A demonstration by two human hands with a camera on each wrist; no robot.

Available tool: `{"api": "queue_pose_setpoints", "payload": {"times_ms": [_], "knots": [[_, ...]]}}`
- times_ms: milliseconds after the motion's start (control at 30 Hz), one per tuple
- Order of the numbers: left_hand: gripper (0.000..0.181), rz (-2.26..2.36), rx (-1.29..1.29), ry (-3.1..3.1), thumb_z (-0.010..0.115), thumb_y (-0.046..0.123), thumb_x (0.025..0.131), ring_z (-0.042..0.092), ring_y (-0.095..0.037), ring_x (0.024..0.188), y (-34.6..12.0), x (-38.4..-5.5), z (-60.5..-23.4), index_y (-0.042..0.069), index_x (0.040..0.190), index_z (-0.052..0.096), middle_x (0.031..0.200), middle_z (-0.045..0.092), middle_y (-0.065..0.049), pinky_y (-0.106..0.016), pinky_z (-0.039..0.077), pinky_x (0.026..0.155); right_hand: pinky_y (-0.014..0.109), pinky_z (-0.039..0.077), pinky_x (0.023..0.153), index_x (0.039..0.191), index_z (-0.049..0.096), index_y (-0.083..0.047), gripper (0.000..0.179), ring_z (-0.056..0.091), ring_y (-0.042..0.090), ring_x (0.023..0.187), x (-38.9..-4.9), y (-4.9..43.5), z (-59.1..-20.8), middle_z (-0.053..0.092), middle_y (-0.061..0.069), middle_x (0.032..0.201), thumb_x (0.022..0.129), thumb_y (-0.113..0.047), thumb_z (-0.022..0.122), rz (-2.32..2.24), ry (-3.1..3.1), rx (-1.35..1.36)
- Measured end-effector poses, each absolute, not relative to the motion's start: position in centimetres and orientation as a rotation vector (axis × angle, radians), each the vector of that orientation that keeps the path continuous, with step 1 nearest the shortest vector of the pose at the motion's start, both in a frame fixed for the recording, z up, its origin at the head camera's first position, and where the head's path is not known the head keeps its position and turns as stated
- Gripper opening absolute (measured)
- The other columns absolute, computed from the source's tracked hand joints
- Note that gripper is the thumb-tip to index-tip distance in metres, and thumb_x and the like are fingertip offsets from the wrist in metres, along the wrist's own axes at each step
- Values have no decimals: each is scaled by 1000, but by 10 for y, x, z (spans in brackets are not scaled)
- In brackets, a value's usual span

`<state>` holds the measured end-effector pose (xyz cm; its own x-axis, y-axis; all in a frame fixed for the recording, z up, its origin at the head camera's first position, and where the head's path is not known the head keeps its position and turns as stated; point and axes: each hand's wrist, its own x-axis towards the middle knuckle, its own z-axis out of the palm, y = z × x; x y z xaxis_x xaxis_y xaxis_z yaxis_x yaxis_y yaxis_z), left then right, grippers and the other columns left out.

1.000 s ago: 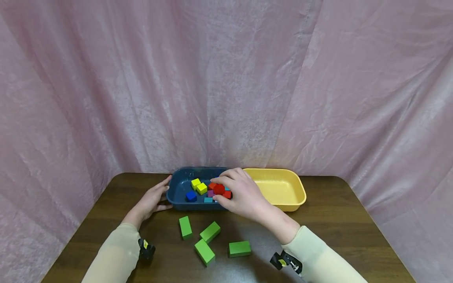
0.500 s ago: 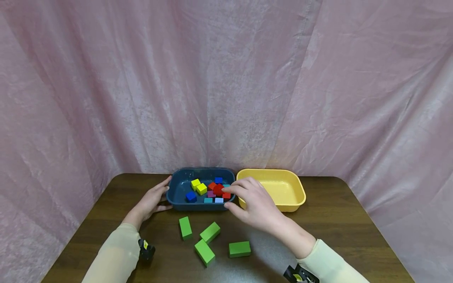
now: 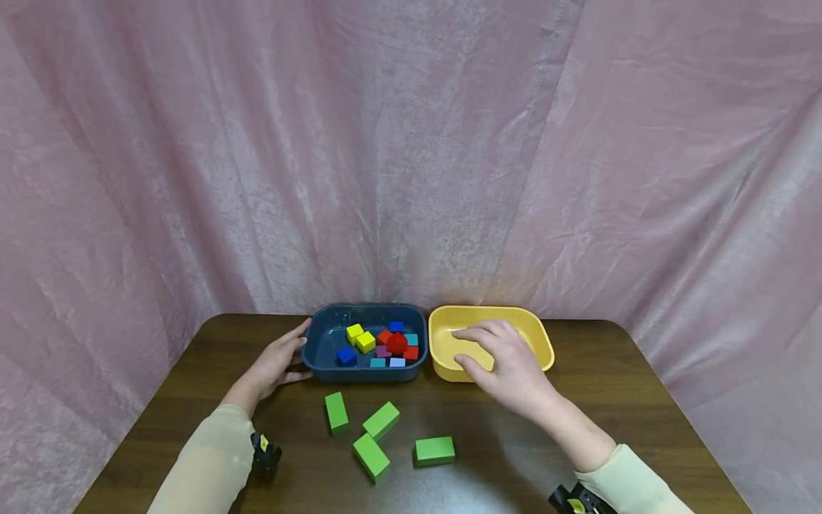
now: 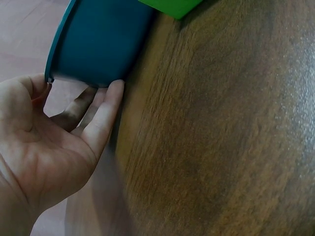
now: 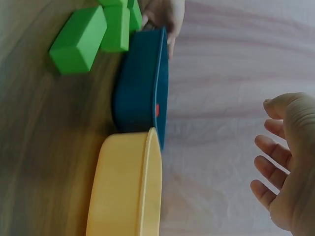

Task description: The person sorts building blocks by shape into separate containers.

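Observation:
My left hand (image 3: 275, 364) touches the left end of a dark blue plastic bin (image 3: 359, 375); in the left wrist view its fingertips (image 4: 116, 88) rest against the bin's end wall. Inside that bin lie yellow cubes (image 3: 366, 343), blue cubes (image 3: 347, 356), a round-looking red block (image 3: 397, 344), and several other small red, teal, purple and pale blue blocks. Above the front of a yellow bin (image 3: 547, 350) hovers my right hand (image 3: 510, 371), fingers spread and holding nothing. The right wrist view shows its thumb and fingers apart.
Several green rectangular blocks (image 3: 371, 457) lie loose on the brown wooden table (image 3: 616, 400) in front of the bins. The two bins stand side by side near the back edge. A pink curtain (image 3: 411, 157) hangs behind the table.
My right hand has drawn back from the blocks in the blue bin and moved right, over the yellow bin. My left hand stays at the blue bin's end.

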<state>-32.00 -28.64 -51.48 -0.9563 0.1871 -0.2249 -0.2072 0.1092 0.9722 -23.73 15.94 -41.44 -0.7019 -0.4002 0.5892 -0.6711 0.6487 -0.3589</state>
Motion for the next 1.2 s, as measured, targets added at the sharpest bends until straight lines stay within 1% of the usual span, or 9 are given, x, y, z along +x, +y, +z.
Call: {"api": "queue_pose_setpoints", "payload": {"times_ms": [133, 367, 467, 633, 800, 900, 1000, 1067, 1200], "knots": [[56, 1919, -14, 2106, 35, 27, 113, 41, -45, 141, -286, -320, -516, 35, 165, 16, 169, 15, -17, -55, 54, 95, 42, 45, 95, 124, 73, -20, 35, 54, 20, 115, -239, 175, -416, 66, -6, 119, 90, -24, 80, 827, -2404, 788], [56, 1920, -37, 2106, 36, 29, 113, 41, -43, 140, -285, -321, -515, 36, 165, 18, 168, 17, -17, -53, 54, 94, 47, 44, 97, 123, 73, -11, 35, 54, 27, 119, -252, 206, -422, 68, 2, 121, 90, -19, 79, 836, -2381, 690], [56, 1920, -23, 2104, 36, 29, 113, 41, -44, 141, -285, -321, -515, 36, 165, 16, 168, 17, -18, -55, 53, 95, 49, 44, 95, 125, 72, -11, 34, 54, 28, 118, -260, 221, -427, 67, 4, 122, 93, -21, 77, 840, -2420, 602], [56, 1925, -18, 2092, 35, 28, 113, 40, -45, 141, -286, -321, -516, 35, 165, 15, 167, 18, -20, -57, 52, 97, 50, 42, 94, 128, 70, -7, 34, 53, 32, 115, -273, 247, -439, 67, 11, 121, 98, -24, 71, 890, -2466, 441], [56, 1933, -25, 2086, 35, 28, 113, 39, -46, 141, -286, -321, -516, 35, 165, 15, 167, 18, -20, -58, 51, 97, 45, 43, 92, 132, 67, -5, 37, 54, 31, 113, -287, 271, -451, 64, 14, 123, 101, -27, 67, 1012, -2510, 274], [56, 1929, -18, 2088, 35, 29, 113, 39, -46, 141, -286, -321, -516, 35, 165, 15, 167, 17, -21, -59, 51, 97, 46, 45, 97, 138, 62, -4, 44, 55, 33, 117, -294, 282, -457, 62, 18, 127, 104, -31, 62, 1102, -2562, 183], [56, 1926, -14, 2093, 35, 28, 113, 39, -46, 141, -286, -321, -516, 34, 165, 15, 167, 18, -22, -58, 51, 97, 52, 45, 102, 144, 54, 1, 53, 54, 40, 123, -301, 291, -461, 58, 25, 133, 105, -35, 58, 1174, -2635, 122], [56, 1926, -18, 2093, 35, 28, 113, 40, -46, 141, -286, -321, -515, 34, 165, 15, 167, 18, -22, -58, 51, 97, 54, 45, 103, 147, 48, 5, 58, 54, 43, 125, -306, 295, -464, 56, 29, 136, 106, -35, 56, 1234, -2689, 94], [56, 1926, -28, 2099, 35, 29, 113, 40, -46, 141, -285, -321, -515, 34, 165, 16, 167, 18, -22, -57, 52, 96, 51, 52, 96, 155, 30, 9, 68, 51, 46, 129, -316, 300, -470, 47, 34, 145, 108, -36, 51, 1526, -2771, 30]]}}
